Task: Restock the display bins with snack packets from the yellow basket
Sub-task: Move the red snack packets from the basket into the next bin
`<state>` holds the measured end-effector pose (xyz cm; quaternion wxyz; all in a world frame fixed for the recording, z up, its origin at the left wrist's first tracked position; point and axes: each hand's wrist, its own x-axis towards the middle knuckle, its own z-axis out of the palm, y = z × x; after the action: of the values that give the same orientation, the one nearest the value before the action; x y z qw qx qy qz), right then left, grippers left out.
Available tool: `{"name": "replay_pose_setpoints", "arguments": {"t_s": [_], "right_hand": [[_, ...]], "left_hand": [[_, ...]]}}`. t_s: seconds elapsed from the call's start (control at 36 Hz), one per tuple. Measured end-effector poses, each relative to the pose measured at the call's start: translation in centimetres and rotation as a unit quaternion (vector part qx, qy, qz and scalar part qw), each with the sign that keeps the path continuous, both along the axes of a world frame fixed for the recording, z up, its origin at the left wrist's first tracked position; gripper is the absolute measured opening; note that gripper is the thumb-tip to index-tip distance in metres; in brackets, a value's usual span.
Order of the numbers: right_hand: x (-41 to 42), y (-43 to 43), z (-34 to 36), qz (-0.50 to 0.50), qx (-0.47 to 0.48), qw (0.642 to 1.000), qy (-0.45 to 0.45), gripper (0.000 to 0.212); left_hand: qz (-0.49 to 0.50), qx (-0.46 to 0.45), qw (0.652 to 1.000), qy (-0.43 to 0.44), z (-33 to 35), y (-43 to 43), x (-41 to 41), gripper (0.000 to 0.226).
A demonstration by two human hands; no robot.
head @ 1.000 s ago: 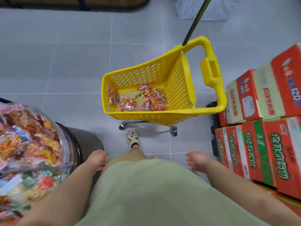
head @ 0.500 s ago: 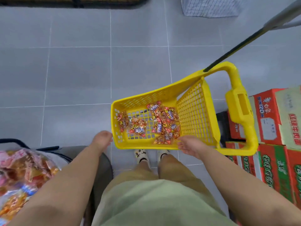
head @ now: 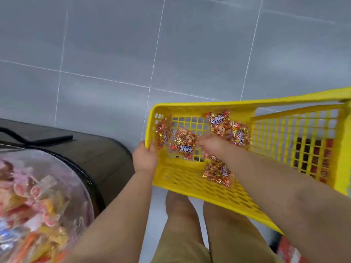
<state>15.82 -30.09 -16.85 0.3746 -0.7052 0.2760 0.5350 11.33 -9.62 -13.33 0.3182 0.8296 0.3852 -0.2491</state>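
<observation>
Five snack packets [head: 183, 143] that I can count, perhaps another hidden under the arm; where do they lie?

Loose on the mesh floor of the yellow basket [head: 190, 108], spread out rather than stacked; one leans on the left wall, one lies under the forearm near the front wall; the display bin [head: 38, 196] they are meant for is off to the left.

Why is the left hand [head: 145, 158] at the corner?

Its fingers are curled over the rim at the near left corner, gripping it; my guess is that it steadies the basket so that it does not shift while the other hand digs.

And the right hand [head: 210, 147]?

Down inside, between the middle packet and the pair at the back, touching or nearly touching them; blur hides the fingers, so I cannot tell whether they have closed on a packet or lie loose.

Why stand just there?

That bin, a clear dome full of mixed sweets on a dark stand [head: 98, 149], is just beside the left arm; a short carry across, I judge; red cartons [head: 322, 158] show through the mesh on the right, and grey floor tiles [head: 114, 54] lie beyond.
</observation>
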Motion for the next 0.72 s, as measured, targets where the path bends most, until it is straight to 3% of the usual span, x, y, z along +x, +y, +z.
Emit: {"name": "replay_pose_setpoints", "arguments": {"t_s": [0.03,0.08,0.17,0.28,0.47,0.56,0.67,0.72], "right_hand": [[0.7,0.9,-0.7,-0.002,0.009,1.000,-0.010,0.007],[1.8,2.6,-2.1,0.001,0.017,0.999,-0.033,0.026],[3.3,5.4,-3.7,-0.073,0.042,0.995,-0.061,0.039],[4.4,8.9,-5.7,-0.141,0.095,0.985,-0.035,0.056],[3.6,11.7,-7.2,-0.126,0.039,0.986,-0.102,0.035],[2.5,12.2,-6.6,-0.141,0.068,0.983,-0.093,0.027],[1.6,13.6,-6.0,-0.193,0.102,0.976,-0.017,0.049],[1.1,13.3,-6.2,-0.173,0.103,0.979,0.021,0.052]], "left_hand": [[0.001,0.007,1.000,-0.005,-0.2,0.0,-0.2,0.032],[0.003,0.015,1.000,-0.011,-0.5,0.1,-0.3,0.031],[0.011,0.027,0.999,-0.017,-0.8,0.2,-0.3,0.032],[0.012,0.021,1.000,-0.016,-1.0,0.3,-0.5,0.029],[0.019,0.011,1.000,-0.022,-0.7,0.5,-0.3,0.032],[0.023,0.012,0.999,-0.022,-0.6,0.6,-0.3,0.032],[0.021,0.009,0.999,-0.027,-0.4,0.6,-0.1,0.030],[0.024,0.010,0.999,-0.029,-0.4,0.7,-0.1,0.030]]}}
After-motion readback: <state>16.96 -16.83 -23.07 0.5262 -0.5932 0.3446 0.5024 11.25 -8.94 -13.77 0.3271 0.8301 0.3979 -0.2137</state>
